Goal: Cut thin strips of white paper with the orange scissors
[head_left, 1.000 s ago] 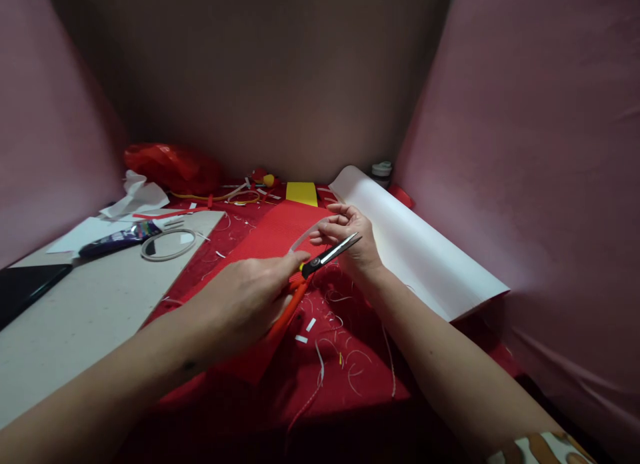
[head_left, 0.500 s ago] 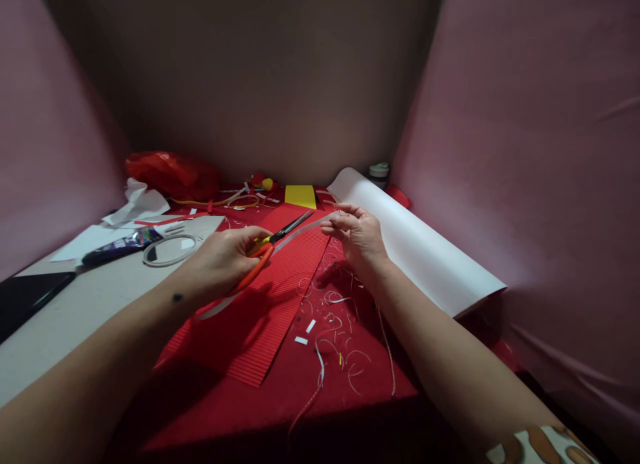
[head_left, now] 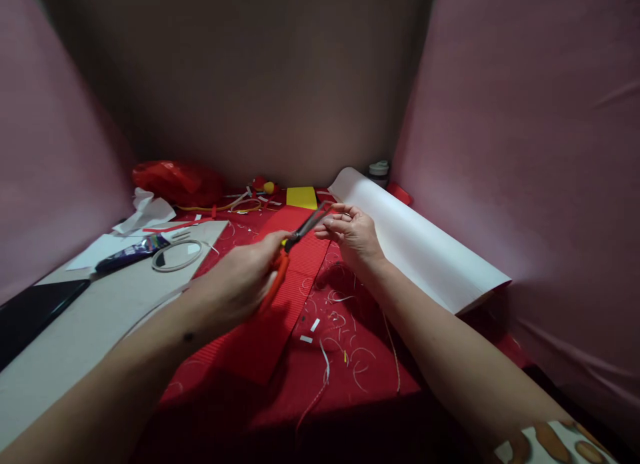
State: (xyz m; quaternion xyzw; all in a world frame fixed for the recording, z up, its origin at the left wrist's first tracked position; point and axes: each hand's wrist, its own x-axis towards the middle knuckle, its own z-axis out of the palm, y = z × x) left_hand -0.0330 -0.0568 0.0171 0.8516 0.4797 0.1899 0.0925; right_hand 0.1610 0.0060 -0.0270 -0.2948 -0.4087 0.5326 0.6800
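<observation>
My left hand [head_left: 250, 271] is closed around the orange handles of a pair of scissors [head_left: 305, 229]. The blades are slightly apart and reach to the fingertips of my right hand [head_left: 355, 234]. Thumb and fingers of the right hand are pinched together; what lies between them is too small to make out. A thin white strip [head_left: 153, 307] shows beside my left forearm, partly hidden by it. Below both hands lies a red ribbed sheet [head_left: 295, 291], partly in shadow.
A large white paper roll [head_left: 420, 244] lies on the right. To the left, a grey board [head_left: 110, 317] bears a ring of white tape [head_left: 177, 256], a dark tube [head_left: 133, 252] and a black object [head_left: 40, 311]. A red bag [head_left: 177, 184] and yellow piece [head_left: 301, 198] lie behind. Thread scraps litter the red cloth.
The scissors in my left hand have moved right and up to my right fingertips. The white strip that stretched between the hands now shows only by the left forearm.
</observation>
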